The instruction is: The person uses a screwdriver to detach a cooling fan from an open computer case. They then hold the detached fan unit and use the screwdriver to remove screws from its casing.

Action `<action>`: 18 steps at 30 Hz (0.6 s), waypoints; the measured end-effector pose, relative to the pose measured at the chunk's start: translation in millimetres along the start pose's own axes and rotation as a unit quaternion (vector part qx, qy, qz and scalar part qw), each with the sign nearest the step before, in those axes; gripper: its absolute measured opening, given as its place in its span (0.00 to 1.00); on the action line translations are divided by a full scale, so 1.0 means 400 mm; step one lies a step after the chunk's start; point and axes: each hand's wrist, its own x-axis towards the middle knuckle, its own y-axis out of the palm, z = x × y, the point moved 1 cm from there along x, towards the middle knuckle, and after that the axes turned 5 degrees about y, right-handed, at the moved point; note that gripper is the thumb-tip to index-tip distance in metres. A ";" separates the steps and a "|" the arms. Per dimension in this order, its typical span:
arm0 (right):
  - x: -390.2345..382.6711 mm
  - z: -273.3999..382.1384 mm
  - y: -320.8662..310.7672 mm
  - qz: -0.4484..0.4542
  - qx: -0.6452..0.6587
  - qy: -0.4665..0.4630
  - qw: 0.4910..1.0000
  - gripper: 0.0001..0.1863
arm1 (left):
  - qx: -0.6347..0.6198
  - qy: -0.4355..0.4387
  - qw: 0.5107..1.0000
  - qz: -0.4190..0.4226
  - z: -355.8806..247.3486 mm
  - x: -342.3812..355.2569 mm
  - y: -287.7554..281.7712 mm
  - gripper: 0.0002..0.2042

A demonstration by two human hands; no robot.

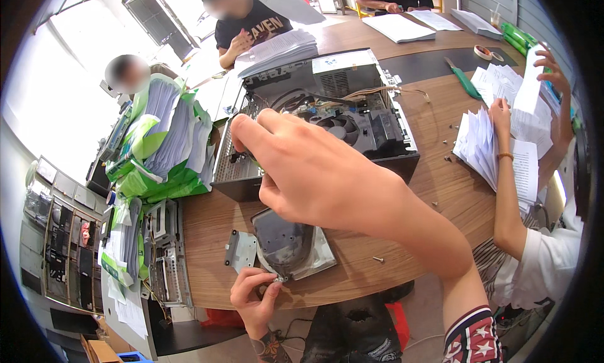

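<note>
An opened desktop computer case lies on the table, with a black fan and a silver power supply inside. My right hand reaches over its near left side, fingers curled together; whatever is in them is hidden. Nearer me lies a flat dark part with a rounded end, set on a silver plate. At its near corner, my left hand pinches a small metal piece between thumb and finger. Beside the dark part rests a small metal bracket.
Green bags of papers stand on the left, above metal computer frames. Loose screws dot the table. A green-handled knife and tape roll lie far right. Another person's hands handle papers; other people sit across.
</note>
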 end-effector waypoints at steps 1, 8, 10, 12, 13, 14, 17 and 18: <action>-0.003 0.000 0.002 -0.018 0.018 -0.010 1.000 0.20 | 0.000 0.000 1.000 0.000 0.000 0.000 0.000 0.10; -0.002 0.006 -0.004 -0.009 0.013 0.016 1.000 0.20 | 0.007 -0.003 1.000 0.006 -0.001 0.001 0.001 0.09; 0.008 0.008 -0.008 0.014 -0.030 0.016 0.999 0.25 | 0.008 -0.008 1.000 0.005 -0.002 0.000 -0.001 0.09; 0.010 0.002 0.004 -0.005 -0.040 -0.001 0.999 0.25 | 0.011 -0.012 1.000 0.004 -0.003 0.000 -0.001 0.09; 0.009 -0.001 0.007 -0.024 -0.050 -0.017 0.998 0.24 | 0.010 -0.011 1.000 0.004 -0.002 0.000 0.000 0.09; 0.009 -0.002 0.008 -0.025 -0.051 -0.017 0.998 0.24 | 0.010 -0.011 1.000 0.003 -0.001 0.000 0.000 0.09; 0.006 -0.001 0.002 -0.026 -0.034 -0.026 0.999 0.24 | 0.005 -0.008 1.000 0.004 -0.004 0.003 0.006 0.09; 0.005 0.003 -0.007 -0.007 -0.025 0.000 1.000 0.22 | 0.002 -0.007 1.000 0.005 -0.005 0.004 0.008 0.09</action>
